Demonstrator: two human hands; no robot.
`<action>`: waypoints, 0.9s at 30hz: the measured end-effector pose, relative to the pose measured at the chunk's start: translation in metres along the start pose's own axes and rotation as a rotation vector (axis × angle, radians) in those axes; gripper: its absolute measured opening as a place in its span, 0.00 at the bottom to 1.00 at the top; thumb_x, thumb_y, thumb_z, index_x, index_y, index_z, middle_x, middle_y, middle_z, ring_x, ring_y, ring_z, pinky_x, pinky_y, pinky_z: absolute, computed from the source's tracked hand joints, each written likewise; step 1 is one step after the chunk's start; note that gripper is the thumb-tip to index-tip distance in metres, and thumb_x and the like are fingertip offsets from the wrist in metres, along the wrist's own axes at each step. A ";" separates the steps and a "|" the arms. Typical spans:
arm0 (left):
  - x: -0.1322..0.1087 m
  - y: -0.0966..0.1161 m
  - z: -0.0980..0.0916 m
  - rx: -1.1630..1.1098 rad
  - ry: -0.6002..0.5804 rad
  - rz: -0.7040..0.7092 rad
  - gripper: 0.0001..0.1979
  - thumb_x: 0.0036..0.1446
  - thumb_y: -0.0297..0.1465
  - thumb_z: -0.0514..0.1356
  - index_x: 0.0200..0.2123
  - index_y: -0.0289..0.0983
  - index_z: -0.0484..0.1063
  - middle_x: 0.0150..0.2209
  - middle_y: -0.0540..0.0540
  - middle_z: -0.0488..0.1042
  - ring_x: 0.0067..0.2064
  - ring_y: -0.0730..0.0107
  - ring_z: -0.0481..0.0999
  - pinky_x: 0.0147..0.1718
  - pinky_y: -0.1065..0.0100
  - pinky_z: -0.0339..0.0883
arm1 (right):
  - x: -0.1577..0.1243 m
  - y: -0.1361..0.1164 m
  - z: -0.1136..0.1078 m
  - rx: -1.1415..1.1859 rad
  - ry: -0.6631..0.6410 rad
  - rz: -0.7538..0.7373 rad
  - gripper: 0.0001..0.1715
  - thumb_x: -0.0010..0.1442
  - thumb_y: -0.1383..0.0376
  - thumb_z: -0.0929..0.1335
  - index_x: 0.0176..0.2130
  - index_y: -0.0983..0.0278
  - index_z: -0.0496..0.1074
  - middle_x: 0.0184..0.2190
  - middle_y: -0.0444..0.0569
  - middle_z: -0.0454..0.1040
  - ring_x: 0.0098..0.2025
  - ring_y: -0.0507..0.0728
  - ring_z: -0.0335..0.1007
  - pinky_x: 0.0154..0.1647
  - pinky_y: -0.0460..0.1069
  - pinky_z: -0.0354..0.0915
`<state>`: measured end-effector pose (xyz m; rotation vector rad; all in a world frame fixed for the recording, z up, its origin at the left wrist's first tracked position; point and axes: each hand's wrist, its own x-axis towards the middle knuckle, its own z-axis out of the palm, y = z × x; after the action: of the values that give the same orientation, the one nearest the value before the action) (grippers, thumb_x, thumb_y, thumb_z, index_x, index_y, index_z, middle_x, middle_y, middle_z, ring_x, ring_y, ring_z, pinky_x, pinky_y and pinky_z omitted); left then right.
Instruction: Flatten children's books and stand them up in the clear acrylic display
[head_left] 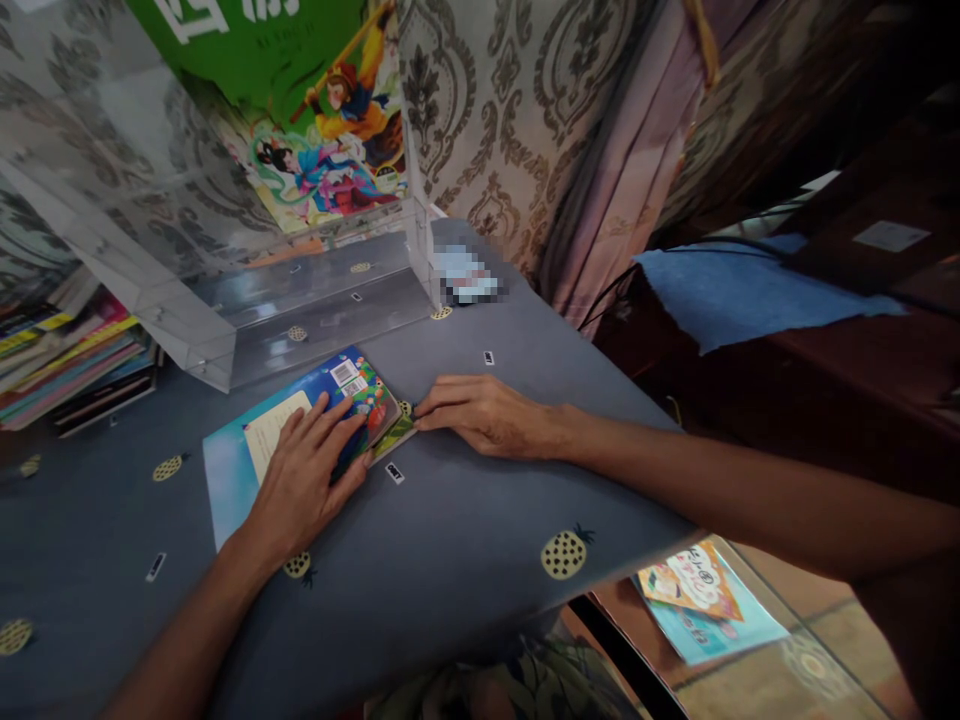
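Observation:
A blue picture book [225, 480] lies on the table, back cover up, with a barcode and a cream text panel on it. My left hand [300, 480] rests flat on this cover, fingers spread. At the book's right end a yellow-green page or inner cover [397, 434] sticks out from under the blue cover. My right hand [487, 415] has its fingers pressed together at the corner of that green part, seeming to pinch it. The thumb of this hand is mostly hidden.
A clear acrylic stand [210, 350] is behind the book, with a green illustrated book [270, 80] upright at its back. Stacked books [82, 370] lie at the left. A blurred light-blue item [469, 275] sits near the table's far right edge. More books [697, 600] lie below the table.

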<state>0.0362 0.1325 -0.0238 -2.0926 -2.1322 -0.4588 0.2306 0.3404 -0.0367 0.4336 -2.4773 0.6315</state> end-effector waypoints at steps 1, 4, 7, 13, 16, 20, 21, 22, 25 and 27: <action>0.000 0.000 0.000 0.006 -0.001 0.002 0.19 0.68 0.41 0.52 0.56 0.40 0.70 0.61 0.39 0.71 0.67 0.45 0.63 0.61 0.38 0.60 | 0.000 0.000 0.000 0.001 0.013 0.005 0.18 0.66 0.77 0.59 0.44 0.68 0.75 0.41 0.55 0.78 0.42 0.56 0.71 0.43 0.51 0.70; 0.000 0.000 -0.001 0.022 -0.007 0.008 0.19 0.68 0.41 0.51 0.56 0.39 0.69 0.61 0.39 0.71 0.67 0.45 0.62 0.61 0.39 0.60 | 0.000 -0.001 0.000 -0.010 0.009 0.031 0.19 0.66 0.77 0.58 0.46 0.67 0.75 0.41 0.55 0.78 0.43 0.56 0.71 0.43 0.52 0.70; 0.000 0.000 0.000 0.029 -0.008 0.013 0.20 0.68 0.41 0.52 0.56 0.39 0.69 0.61 0.38 0.71 0.67 0.46 0.63 0.61 0.39 0.60 | 0.000 0.000 0.000 -0.037 -0.053 0.026 0.20 0.66 0.78 0.58 0.46 0.67 0.76 0.42 0.55 0.78 0.43 0.56 0.70 0.42 0.52 0.70; 0.000 0.000 0.000 0.037 -0.006 0.013 0.20 0.68 0.41 0.52 0.56 0.38 0.70 0.61 0.38 0.71 0.67 0.46 0.63 0.61 0.40 0.60 | 0.000 0.002 0.000 -0.042 -0.093 0.042 0.21 0.66 0.78 0.58 0.44 0.65 0.77 0.42 0.54 0.78 0.43 0.56 0.70 0.42 0.51 0.69; 0.000 0.000 0.000 0.034 -0.006 0.021 0.20 0.68 0.41 0.52 0.56 0.38 0.70 0.61 0.38 0.71 0.67 0.45 0.63 0.61 0.40 0.60 | 0.000 0.002 0.001 -0.011 -0.061 0.032 0.20 0.67 0.77 0.59 0.44 0.65 0.76 0.42 0.54 0.78 0.43 0.56 0.70 0.43 0.52 0.69; 0.000 -0.001 -0.001 0.032 -0.007 0.022 0.20 0.68 0.41 0.52 0.56 0.38 0.70 0.61 0.38 0.71 0.67 0.45 0.63 0.61 0.39 0.60 | -0.001 0.002 0.001 -0.002 0.000 0.069 0.20 0.67 0.76 0.58 0.47 0.65 0.75 0.41 0.54 0.78 0.42 0.56 0.70 0.44 0.52 0.69; 0.000 -0.001 -0.001 0.029 -0.007 0.019 0.20 0.68 0.41 0.52 0.56 0.38 0.70 0.61 0.38 0.71 0.67 0.45 0.63 0.61 0.39 0.60 | -0.001 0.001 0.000 -0.004 0.002 0.070 0.20 0.67 0.76 0.58 0.48 0.65 0.75 0.41 0.54 0.78 0.42 0.56 0.70 0.44 0.52 0.69; 0.000 -0.001 -0.001 0.025 -0.006 0.016 0.20 0.68 0.41 0.52 0.56 0.38 0.70 0.61 0.38 0.71 0.67 0.45 0.63 0.61 0.39 0.59 | -0.001 0.001 0.000 -0.008 -0.009 0.064 0.21 0.67 0.76 0.58 0.48 0.65 0.75 0.41 0.54 0.78 0.42 0.56 0.70 0.43 0.52 0.69; 0.000 0.000 0.000 0.016 -0.007 0.006 0.20 0.67 0.41 0.52 0.56 0.39 0.70 0.61 0.39 0.71 0.67 0.46 0.63 0.62 0.39 0.58 | 0.000 0.001 0.000 -0.039 -0.080 0.047 0.22 0.65 0.78 0.58 0.46 0.65 0.76 0.43 0.54 0.77 0.43 0.56 0.69 0.42 0.51 0.69; 0.000 0.000 0.001 0.014 -0.006 0.003 0.20 0.67 0.42 0.52 0.57 0.40 0.70 0.61 0.39 0.71 0.67 0.46 0.62 0.62 0.39 0.58 | 0.000 0.001 0.000 -0.061 -0.113 0.052 0.23 0.64 0.79 0.58 0.45 0.64 0.77 0.43 0.54 0.77 0.44 0.56 0.69 0.41 0.51 0.69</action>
<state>0.0359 0.1325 -0.0246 -2.0925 -2.1286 -0.4357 0.2298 0.3415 -0.0368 0.3921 -2.6155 0.5652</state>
